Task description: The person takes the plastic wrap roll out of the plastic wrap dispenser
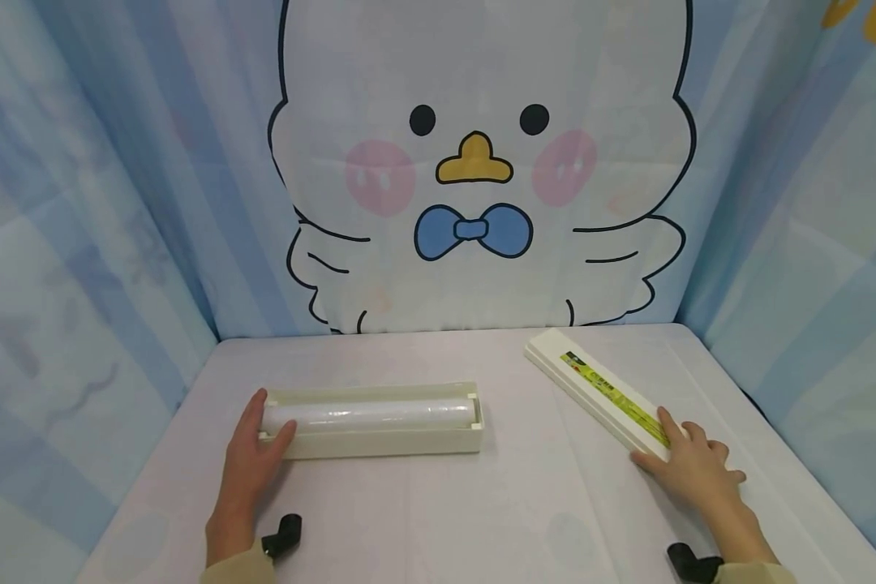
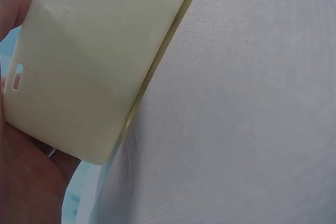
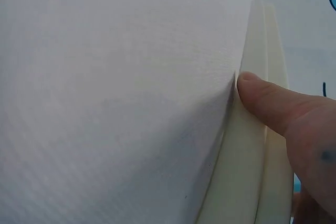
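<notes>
On the left of the table lies a cream cling film box (image 1: 394, 444), its top off and a clear roll of cling film (image 1: 380, 415) inside. My left hand (image 1: 251, 462) grips the box's left end, thumb at the near wall and fingers at the far side. In the left wrist view the smooth box wall (image 2: 105, 61) has a small slot near that end. To the right, a long white lid (image 1: 555, 345) with a yellow-green label lies slanted. My right hand (image 1: 701, 470) holds its near end; the right wrist view has the thumb (image 3: 273, 98) pressing the lid's side.
A pale cloth covers the table (image 1: 423, 519). Behind it hangs a curtain (image 1: 474, 292) with a cartoon bird, and blue-and-white curtains (image 1: 66, 324) close in both sides. Black wrist mounts (image 1: 285, 535) show at both sleeves.
</notes>
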`<state>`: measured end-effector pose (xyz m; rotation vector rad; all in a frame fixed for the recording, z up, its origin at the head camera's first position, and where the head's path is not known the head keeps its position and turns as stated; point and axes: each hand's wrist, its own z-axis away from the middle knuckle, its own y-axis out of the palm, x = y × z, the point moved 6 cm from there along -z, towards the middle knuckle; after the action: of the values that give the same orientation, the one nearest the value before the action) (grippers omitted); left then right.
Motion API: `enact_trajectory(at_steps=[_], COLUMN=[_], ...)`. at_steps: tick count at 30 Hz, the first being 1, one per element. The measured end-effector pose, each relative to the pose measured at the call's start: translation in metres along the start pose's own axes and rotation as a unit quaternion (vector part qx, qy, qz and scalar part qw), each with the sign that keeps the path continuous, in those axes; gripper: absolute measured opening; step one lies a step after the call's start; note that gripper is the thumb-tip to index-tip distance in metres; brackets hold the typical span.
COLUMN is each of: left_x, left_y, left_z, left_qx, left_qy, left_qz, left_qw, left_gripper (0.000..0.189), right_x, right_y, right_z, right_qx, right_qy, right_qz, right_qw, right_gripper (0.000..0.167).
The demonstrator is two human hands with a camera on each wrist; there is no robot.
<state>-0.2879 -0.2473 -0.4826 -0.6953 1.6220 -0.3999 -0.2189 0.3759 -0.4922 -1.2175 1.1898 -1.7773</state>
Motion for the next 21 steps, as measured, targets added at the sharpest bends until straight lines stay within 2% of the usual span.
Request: enact_trajectory(at_steps=[6, 11, 17, 21], left_x=[-0.001, 0.000, 0.003, 0.003], left_y=[-0.001, -0.001, 0.001, 0.000], left_z=[0.001, 0.000, 0.000, 0.000], left_qx=[0.004, 0.007, 0.014, 0.012], left_qy=[-0.002, -0.004, -0.017, -0.016], left_qz=[0.003, 0.007, 0.012, 0.015], left_qw=[1.0000, 0.9999, 0.9997, 0.9997], left_gripper=[0.079, 0.080, 0.081, 0.081], right_x=[-0.001, 0.002, 0.012, 0.022], right_y=[0.002, -0.001, -0.008, -0.011], right_z=[-0.002, -0.001, 0.001, 0.001], right_qx=[0.032, 0.056, 0.037, 0.025], right_qy=[-0.002, -0.001, -0.032, -0.038], right_qz=[0.007, 0.015, 0.018, 0.019], right_qw=[0.9995, 0.9983, 0.9986, 0.9988], right_gripper=[0.112, 0.121, 0.117, 0.114])
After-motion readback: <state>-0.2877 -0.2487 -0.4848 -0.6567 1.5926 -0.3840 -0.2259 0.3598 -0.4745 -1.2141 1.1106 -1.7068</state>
